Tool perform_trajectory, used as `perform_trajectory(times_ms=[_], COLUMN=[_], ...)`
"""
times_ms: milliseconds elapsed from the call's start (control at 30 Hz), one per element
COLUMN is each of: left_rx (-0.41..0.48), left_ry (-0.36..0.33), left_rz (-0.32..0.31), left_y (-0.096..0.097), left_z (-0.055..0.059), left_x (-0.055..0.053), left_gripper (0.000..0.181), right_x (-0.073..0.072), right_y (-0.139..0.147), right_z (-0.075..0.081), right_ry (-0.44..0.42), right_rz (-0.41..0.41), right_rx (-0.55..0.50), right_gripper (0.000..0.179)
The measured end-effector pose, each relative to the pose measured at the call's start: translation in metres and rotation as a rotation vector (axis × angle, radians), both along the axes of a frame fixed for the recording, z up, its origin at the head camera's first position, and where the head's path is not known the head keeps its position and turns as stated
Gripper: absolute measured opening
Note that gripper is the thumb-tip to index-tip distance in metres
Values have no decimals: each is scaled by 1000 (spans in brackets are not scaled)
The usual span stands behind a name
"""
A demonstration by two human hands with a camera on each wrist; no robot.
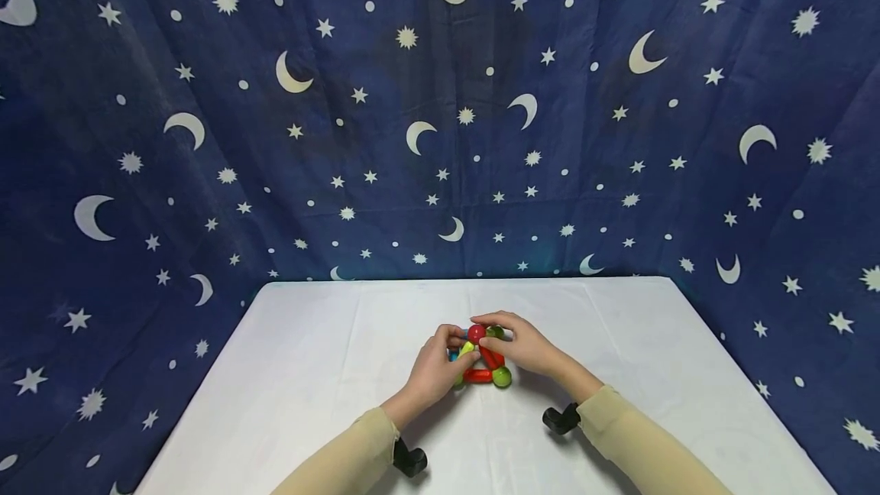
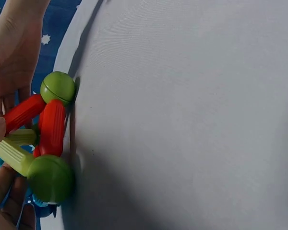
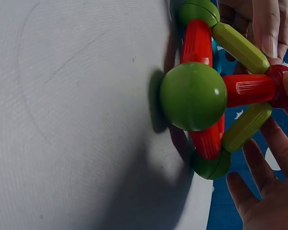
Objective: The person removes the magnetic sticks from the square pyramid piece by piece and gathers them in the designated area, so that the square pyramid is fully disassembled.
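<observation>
A small frame of magnetic sticks and balls stands on the table between both hands. Green balls [image 3: 193,97] mark its lower corners, joined by red sticks [image 2: 52,128]. A red stick [image 3: 251,89] and yellow-green sticks slant up to a red ball [image 1: 477,334] at the top. My left hand [image 1: 433,363] grips the frame's left side, its thumb on a yellow-green stick [image 3: 241,48] and its other fingers behind. With thumb and index finger, my right hand [image 1: 524,345] pinches the red ball; its other fingers spread along the right side. Blue parts at the back are mostly hidden.
The white-covered table [image 1: 302,373] extends around the frame on all sides. Behind it hangs a dark blue curtain [image 1: 412,197] with moons and stars. Black camera mounts [image 1: 562,419] stick out from both wrists, low over the cloth.
</observation>
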State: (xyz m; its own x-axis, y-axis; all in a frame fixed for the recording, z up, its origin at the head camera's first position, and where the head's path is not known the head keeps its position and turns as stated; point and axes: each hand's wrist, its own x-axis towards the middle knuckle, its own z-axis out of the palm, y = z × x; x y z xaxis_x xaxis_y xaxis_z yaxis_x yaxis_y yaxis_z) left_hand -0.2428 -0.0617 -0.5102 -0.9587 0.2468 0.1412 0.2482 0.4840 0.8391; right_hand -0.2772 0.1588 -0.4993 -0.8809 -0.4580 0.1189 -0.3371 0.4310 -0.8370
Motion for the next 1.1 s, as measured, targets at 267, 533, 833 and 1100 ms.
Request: perform_trajectory(times_ms=[267, 533, 833, 1100], left_rx=[52, 133, 195, 210], left_ry=[19, -50, -95, -118], left_rz=[-29, -59, -17, -10], left_y=[-5, -10, -10, -12], left_z=[-2, -3, -3, -6], left_x=[-6, -17, -22, -26], left_gripper=[33, 29, 24, 22], right_x=[1, -2, -9, -11], right_y=[-7, -13, -15, -15], right_z=[-6, -2, -3, -1], right_ry=[0, -43, 22, -6], right_rz=[-10, -69, -53, -31], right_rx=[-36, -55, -42, -41], right_gripper=[35, 40, 41, 41])
